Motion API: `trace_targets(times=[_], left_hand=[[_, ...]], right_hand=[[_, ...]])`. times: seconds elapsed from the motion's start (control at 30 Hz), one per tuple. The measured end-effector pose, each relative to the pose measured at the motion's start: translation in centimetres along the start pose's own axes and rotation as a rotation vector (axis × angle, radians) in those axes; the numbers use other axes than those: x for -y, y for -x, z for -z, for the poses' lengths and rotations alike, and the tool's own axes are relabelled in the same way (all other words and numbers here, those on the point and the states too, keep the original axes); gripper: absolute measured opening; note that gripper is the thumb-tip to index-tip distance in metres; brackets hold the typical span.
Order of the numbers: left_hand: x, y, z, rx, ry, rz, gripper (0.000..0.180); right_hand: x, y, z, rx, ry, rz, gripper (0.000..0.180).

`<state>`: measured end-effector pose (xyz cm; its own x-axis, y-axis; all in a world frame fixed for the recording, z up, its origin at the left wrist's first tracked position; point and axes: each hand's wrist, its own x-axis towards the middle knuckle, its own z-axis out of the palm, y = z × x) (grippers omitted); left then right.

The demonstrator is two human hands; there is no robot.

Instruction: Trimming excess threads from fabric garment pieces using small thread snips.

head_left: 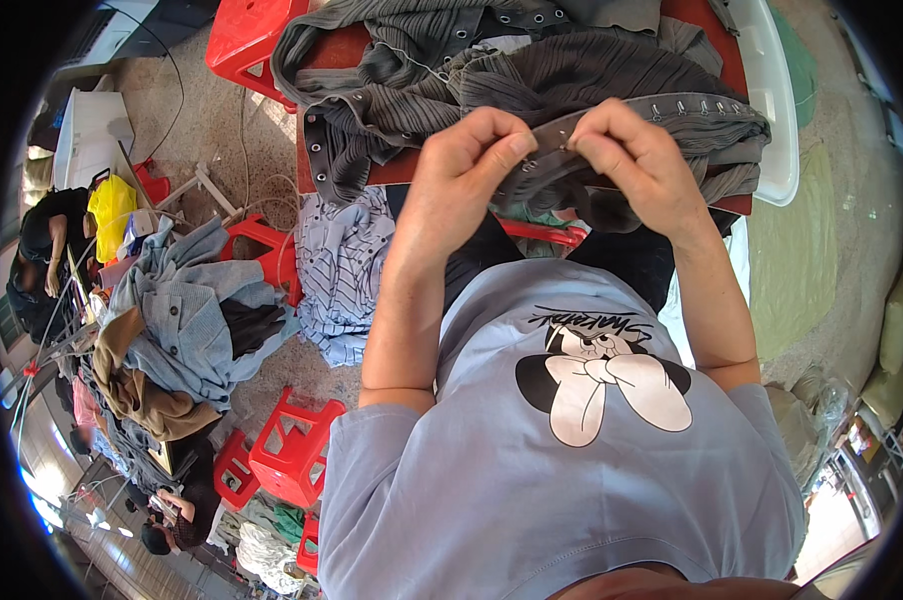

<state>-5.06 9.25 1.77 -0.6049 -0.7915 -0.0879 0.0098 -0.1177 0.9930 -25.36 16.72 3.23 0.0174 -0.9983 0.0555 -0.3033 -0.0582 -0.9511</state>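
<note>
A dark grey ribbed garment (612, 70) lies bunched in front of me on a red work surface (714, 18). Along one edge runs a dark band (552, 138) set with small metal hooks. My left hand (462, 180) pinches this band between thumb and fingers. A short way to the right, my right hand (642, 165) pinches the same band, so a short stretch is held up between both hands. At the left, another strip of the cloth (317, 165) has metal eyelets. What lies beneath my fingertips is hidden.
A white plastic tub (780, 130) stands against the right side. Red stools (247, 45) are at the left, one (294, 450) lower down. A striped shirt (344, 275) hangs near my left forearm. Further left are piled clothes (167, 300), a yellow bag (112, 215) and other people (44, 235).
</note>
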Motion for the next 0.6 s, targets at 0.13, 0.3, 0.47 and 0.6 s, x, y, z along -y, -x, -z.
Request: trace_targets(times=[0.13, 0.3, 0.47, 0.6], left_hand=[[-0.4, -0.5, 1.2, -0.27, -0.562, -0.155, 0.016], [-0.6, -0.7, -1.1, -0.243, -0.746, -0.468, 0.023], [0.1, -1.3, -2.8, -0.086, -1.034, -0.504, 0.029], [2.0, -2.1, -2.5, -0.107, -1.124, -0.56, 0.026]], right_hand=[[-1.7, -0.2, 1.1, -0.101, -0.266, -0.113, 0.019], [-2.4, -0.2, 0.8, -0.147, -0.329, -0.133, 0.019], [-2.4, 0.1, 0.8, -0.161, -0.234, -0.077, 0.02], [-2.6, 0.3, 0.9, -0.154, -0.237, -0.079, 0.02]])
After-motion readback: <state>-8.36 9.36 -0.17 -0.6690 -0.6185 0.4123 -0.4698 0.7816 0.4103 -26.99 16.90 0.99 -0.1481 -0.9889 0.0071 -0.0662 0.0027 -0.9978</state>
